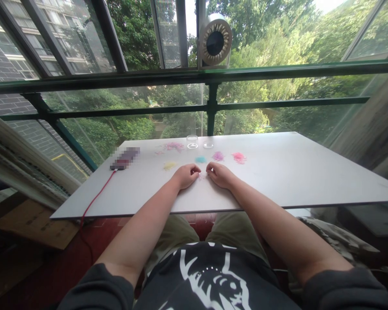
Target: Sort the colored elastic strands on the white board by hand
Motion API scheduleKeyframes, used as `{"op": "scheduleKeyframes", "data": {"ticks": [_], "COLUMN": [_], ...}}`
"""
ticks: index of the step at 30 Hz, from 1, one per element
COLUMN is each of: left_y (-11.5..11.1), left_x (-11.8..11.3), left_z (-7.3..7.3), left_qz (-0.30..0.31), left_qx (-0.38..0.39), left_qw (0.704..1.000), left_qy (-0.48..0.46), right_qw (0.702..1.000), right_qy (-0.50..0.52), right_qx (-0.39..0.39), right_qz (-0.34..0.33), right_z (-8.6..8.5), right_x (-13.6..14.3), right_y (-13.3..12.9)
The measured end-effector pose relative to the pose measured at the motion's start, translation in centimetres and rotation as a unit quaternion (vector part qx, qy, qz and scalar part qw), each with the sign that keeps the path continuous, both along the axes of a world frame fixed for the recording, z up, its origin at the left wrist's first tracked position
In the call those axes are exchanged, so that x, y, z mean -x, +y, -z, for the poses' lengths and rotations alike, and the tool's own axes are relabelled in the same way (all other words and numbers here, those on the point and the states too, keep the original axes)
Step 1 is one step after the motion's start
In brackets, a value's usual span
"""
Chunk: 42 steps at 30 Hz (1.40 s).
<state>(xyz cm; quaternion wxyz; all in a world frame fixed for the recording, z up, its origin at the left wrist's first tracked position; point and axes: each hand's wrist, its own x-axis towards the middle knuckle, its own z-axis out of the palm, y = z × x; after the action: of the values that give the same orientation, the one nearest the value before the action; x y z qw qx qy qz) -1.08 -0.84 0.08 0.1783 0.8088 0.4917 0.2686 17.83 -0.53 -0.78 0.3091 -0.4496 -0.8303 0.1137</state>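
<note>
My left hand (186, 176) rests on the white table (278, 172), its fingers curled toward the thumb. Facing it across a narrow gap is my right hand (219, 175), curled in the same way. Small pale pink bits (200, 177) lie between the fingertips; whether either hand pinches one is too small to tell. Just beyond the hands sit little heaps of coloured pieces: a teal heap (200, 159), a purple heap (217, 156), a coral-pink heap (239, 158) and a yellow heap (169, 165). Farther back spreads a looser pink heap (173, 147).
A clear round container (192, 142) stands near the table's back edge, beside a clear flat lid-like piece (208, 145). On the left lies a blurred-out device (125, 158) with a red cable (98, 191) running off the front edge. Green railings (132, 79) and windows rise behind.
</note>
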Motion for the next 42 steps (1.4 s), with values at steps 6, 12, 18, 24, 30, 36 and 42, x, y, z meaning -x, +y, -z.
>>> {"op": "scheduleKeyframes", "data": {"ticks": [6,12,18,24,30,36,42], "left_y": [0.15,-0.31,-0.49,-0.45,-0.35,-0.24,-0.27], "left_x": [0.09,-0.4,-0.78,-0.78,-0.78,-0.77,-0.83], "left_z": [0.18,-0.04,-0.25,-0.13,0.0,0.21,0.18], "left_qz": [0.001,0.035,0.057,0.057,0.063,0.061,0.05], "left_qx": [-0.009,-0.078,-0.088,-0.073,-0.084,-0.076,-0.067], "left_qw": [1.0,0.996,0.994,0.996,0.994,0.995,0.996], "left_qy": [-0.01,0.013,-0.011,-0.008,-0.009,-0.01,-0.005], "right_qw": [1.0,0.994,0.979,0.97,0.966,0.965,0.965], "right_qy": [0.003,0.086,0.15,0.178,0.183,0.186,0.187], "right_qx": [0.009,0.057,0.119,0.142,0.149,0.151,0.157], "right_qz": [-0.007,-0.029,-0.068,-0.089,-0.103,-0.105,-0.1], "right_z": [-0.03,0.01,-0.01,-0.02,0.16,0.18,-0.01], "right_x": [0.0,0.26,0.62,0.6,0.5,0.44,0.43], "right_y": [0.01,0.25,0.01,-0.06,0.07,0.06,0.0]}}
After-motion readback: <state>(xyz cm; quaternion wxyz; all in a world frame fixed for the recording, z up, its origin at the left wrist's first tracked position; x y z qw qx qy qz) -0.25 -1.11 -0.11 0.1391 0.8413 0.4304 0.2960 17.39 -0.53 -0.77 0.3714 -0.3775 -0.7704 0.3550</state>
